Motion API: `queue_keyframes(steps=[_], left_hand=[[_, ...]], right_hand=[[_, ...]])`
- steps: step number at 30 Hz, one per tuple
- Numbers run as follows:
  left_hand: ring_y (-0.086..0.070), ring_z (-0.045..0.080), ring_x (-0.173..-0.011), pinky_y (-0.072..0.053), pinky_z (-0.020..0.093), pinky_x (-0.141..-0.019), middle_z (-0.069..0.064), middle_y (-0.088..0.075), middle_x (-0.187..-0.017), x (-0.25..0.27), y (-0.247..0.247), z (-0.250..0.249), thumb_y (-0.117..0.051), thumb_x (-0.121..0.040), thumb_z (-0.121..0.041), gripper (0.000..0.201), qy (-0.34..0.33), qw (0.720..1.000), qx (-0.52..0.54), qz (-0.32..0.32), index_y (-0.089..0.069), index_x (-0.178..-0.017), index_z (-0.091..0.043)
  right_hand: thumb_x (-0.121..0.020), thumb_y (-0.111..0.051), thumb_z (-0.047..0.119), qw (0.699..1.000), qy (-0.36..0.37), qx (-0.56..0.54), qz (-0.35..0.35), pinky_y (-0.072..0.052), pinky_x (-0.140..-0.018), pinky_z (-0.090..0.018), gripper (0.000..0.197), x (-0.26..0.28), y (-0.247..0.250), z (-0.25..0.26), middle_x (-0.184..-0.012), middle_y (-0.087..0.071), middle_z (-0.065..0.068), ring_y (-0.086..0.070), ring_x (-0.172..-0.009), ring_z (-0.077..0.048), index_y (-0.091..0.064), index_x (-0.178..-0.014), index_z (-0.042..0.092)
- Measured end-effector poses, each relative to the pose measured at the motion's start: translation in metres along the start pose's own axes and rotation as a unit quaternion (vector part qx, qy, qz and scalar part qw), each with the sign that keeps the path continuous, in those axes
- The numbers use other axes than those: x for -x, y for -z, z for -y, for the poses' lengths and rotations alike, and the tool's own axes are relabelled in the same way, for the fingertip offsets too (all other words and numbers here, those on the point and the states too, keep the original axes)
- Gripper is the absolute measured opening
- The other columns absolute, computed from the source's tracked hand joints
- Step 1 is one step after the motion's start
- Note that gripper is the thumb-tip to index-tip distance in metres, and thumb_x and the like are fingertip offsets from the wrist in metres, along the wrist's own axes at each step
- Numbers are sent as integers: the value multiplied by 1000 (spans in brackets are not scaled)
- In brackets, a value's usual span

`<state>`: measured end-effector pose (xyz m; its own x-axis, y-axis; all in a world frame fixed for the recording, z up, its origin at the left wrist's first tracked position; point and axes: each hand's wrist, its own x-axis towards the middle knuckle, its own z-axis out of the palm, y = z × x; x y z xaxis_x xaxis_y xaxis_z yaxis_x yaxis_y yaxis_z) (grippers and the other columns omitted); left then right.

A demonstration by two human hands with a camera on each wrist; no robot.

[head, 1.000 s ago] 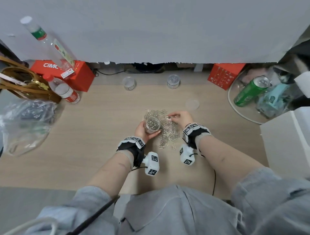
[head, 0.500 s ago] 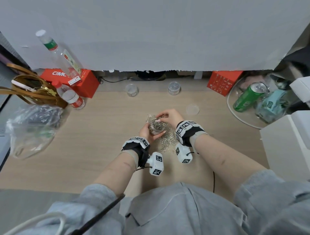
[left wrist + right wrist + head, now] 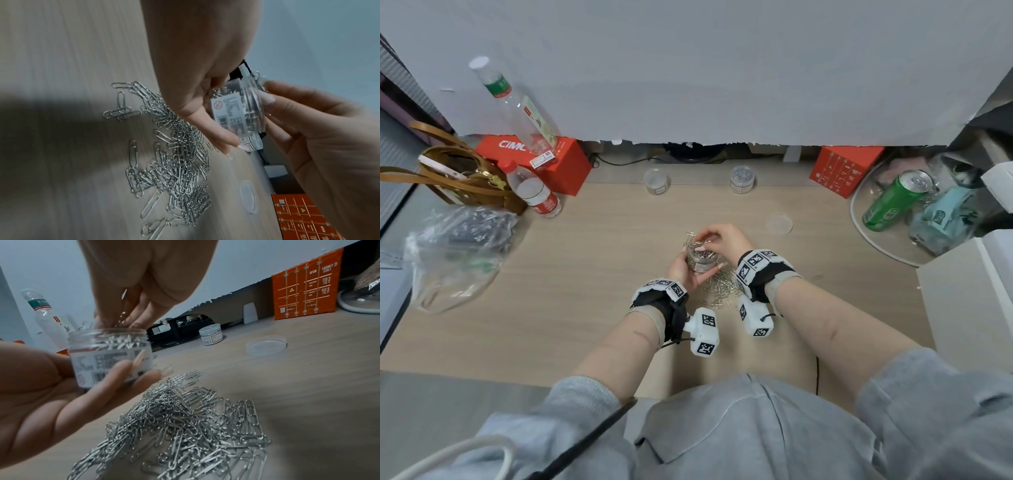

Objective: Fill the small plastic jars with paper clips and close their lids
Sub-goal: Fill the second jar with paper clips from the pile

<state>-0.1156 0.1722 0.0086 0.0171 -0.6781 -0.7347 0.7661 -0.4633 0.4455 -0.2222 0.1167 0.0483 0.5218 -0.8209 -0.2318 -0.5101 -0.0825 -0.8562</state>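
Note:
My left hand (image 3: 686, 270) grips a small clear labelled jar (image 3: 701, 263) upright above the desk, partly filled with paper clips; in the right wrist view the jar (image 3: 111, 356) sits between thumb and fingers. My right hand (image 3: 714, 238) hovers over the jar's mouth, and its fingertips (image 3: 131, 321) pinch a few paper clips at the rim. A pile of loose paper clips (image 3: 722, 287) lies on the desk under and right of the jar. A clear lid (image 3: 778, 223) lies flat further right. At the back stand a lidded jar of clips (image 3: 742, 178) and another small jar (image 3: 656, 181).
Two red boxes (image 3: 839, 169) and water bottles (image 3: 536, 195) line the desk's back edge. A brown bag and a clear plastic bag (image 3: 455, 253) sit at the left. At the right is a glass tray (image 3: 866, 236) holding a green can, and a white box (image 3: 969, 298).
My right hand has come left from the pile to the jar's mouth with clips between its fingers. The left hand still holds the jar, a little higher.

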Motion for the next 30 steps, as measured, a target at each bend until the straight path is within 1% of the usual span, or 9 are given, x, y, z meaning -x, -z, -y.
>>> queue_keyframes(steps=[5,8,10,14,16,20,24,27,30], left_hand=[[-60,38,-93,-58,39,-51,26,-57,-110,0,-4,0,-34,-101,-30,43,-7,1000,7,-13,-43,-130,0],[-60,37,-88,-57,37,-49,25,-58,-107,1,-8,-1,-33,-101,-30,45,-10,1000,12,-13,-42,-133,0],[-61,35,-86,-57,37,-49,24,-59,-102,2,-11,-2,-33,-102,-30,44,-15,1000,14,-11,-42,-134,0],[-60,35,-86,-59,40,-54,23,-58,-102,6,-16,-3,-32,-102,-29,44,-20,1000,9,-4,-40,-135,-1],[-59,35,-85,-58,40,-53,23,-58,-101,7,-20,-4,-31,-101,-34,47,-21,1000,17,3,-41,-133,-1],[-62,31,-86,-59,38,-55,18,-62,-99,9,-26,-5,-35,-97,-48,51,-28,999,5,15,-50,-123,-7],[-65,30,-89,-60,38,-59,18,-62,-106,8,-29,-4,-46,-92,-51,54,-29,999,2,15,-48,-121,-6],[-68,29,-87,-60,37,-58,20,-63,-112,8,-30,-3,-50,-88,-54,61,-31,999,-5,23,-50,-123,-4],[-64,30,-104,-60,37,-62,20,-61,-122,6,-28,-1,-53,-83,-60,68,-30,998,-34,43,-52,-128,-8]], right_hand=[[-80,-58,-5,1000,11,-8,3,-49,-92,-28,22,3,8,2,-100,-69,-11,-60,-90,-12,-68,-97,6],[-83,-58,-1,1000,18,-2,4,-48,-91,-25,21,4,14,1,-102,-69,-9,-60,-91,-11,-67,-100,8],[-84,-58,3,1000,22,-3,-7,-48,-92,-27,20,3,16,-1,-101,-69,-7,-60,-92,-12,-67,-100,10],[-86,-57,7,999,23,-4,-29,-49,-94,-33,21,1,20,-4,-102,-68,-5,-61,-95,-16,-65,-104,13],[-88,-56,9,999,25,-12,-34,-49,-94,-35,21,1,22,-5,-101,-69,-4,-62,-96,-17,-64,-106,15],[-94,-47,22,998,31,-34,-46,-50,-92,-38,22,3,25,-5,-83,-69,8,-65,-91,-13,-61,-110,25],[-96,-41,24,996,33,-46,-63,-49,-91,-37,24,5,30,-5,-82,-69,5,-64,-92,-18,-59,-111,26],[-96,-40,28,995,36,-53,-76,-47,-82,-34,23,6,32,-8,-79,-69,5,-63,-90,-26,-59,-109,28],[-97,-38,29,993,37,-49,-99,-48,-82,-39,23,7,34,-11,-79,-69,4,-63,-87,-32,-59,-107,29]])
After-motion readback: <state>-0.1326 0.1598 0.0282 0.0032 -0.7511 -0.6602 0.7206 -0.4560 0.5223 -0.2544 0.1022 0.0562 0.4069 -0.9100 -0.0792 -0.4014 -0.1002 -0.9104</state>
